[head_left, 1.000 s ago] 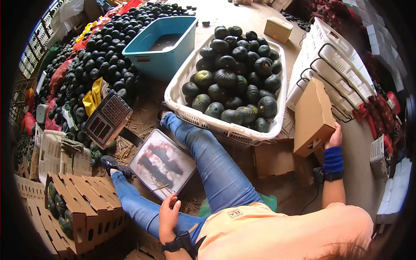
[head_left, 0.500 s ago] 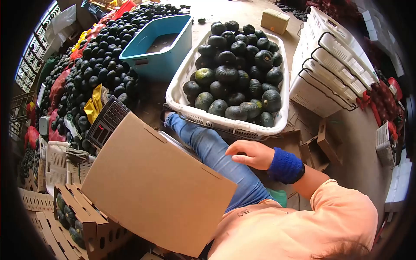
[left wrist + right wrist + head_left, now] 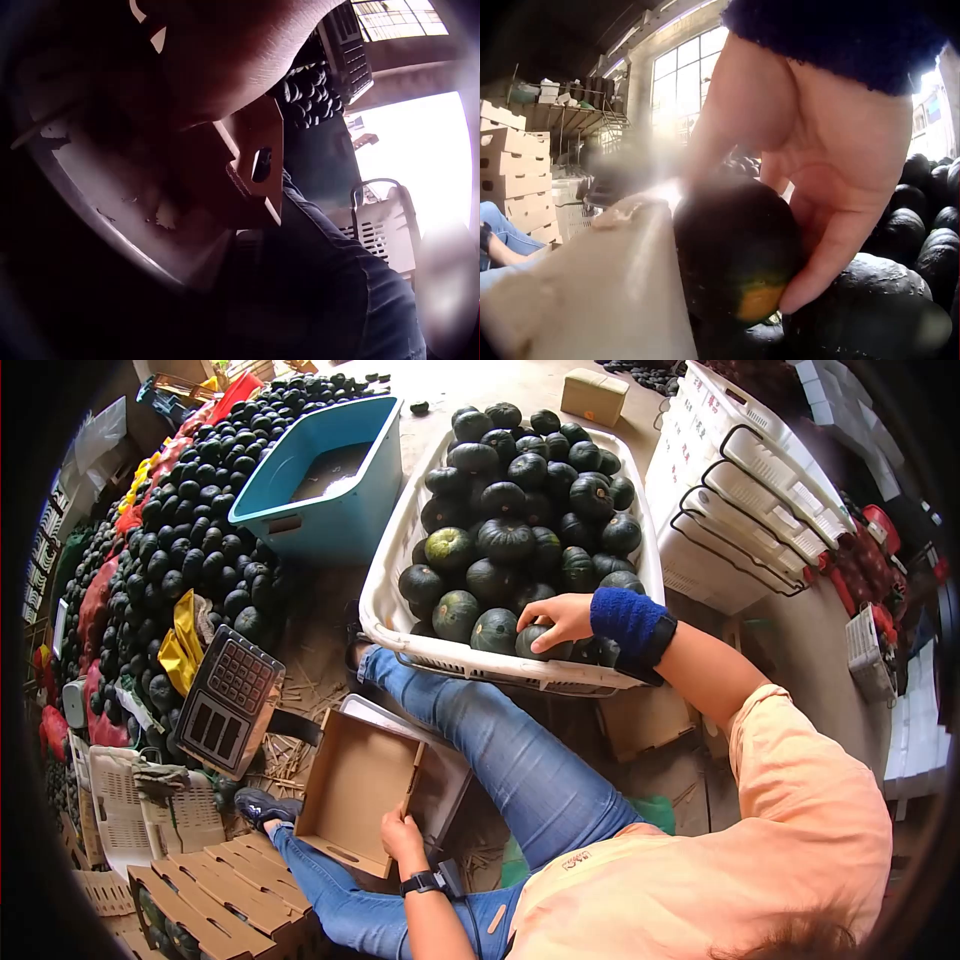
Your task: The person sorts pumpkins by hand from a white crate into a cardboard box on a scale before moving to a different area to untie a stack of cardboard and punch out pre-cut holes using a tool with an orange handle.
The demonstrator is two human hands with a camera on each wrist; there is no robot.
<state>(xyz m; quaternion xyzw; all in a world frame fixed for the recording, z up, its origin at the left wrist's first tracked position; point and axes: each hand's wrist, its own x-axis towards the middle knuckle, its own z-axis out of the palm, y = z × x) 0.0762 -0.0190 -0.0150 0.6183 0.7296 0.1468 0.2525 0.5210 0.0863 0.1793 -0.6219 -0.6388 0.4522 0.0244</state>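
My left hand (image 3: 403, 838) grips the near wall of an open cardboard box (image 3: 350, 785), which sits tilted over the pale platform (image 3: 442, 780) of a weighing scale. In the left wrist view the box (image 3: 271, 161) shows its slotted handle hole close by the hand (image 3: 225, 60). At the near edge of a white plastic crate (image 3: 470, 658), my right hand (image 3: 562, 618) holds a dark green squash (image 3: 543, 644). The right wrist view shows thumb and fingers around that squash (image 3: 731, 240), which has an orange patch; many similar squashes (image 3: 505, 540) fill the crate.
The scale's keypad display (image 3: 228, 700) stands left of the box. Beyond lie a blue tub (image 3: 330, 510) and a large squash heap (image 3: 200, 510). Stacked white crates (image 3: 740, 500) stand at right, and cardboard boxes with squashes (image 3: 215, 900) at lower left.
The cardboard box came from the right, across the lap, onto the scale, with the left hand now on its wall. The right hand let go of it and reached forward to a squash.
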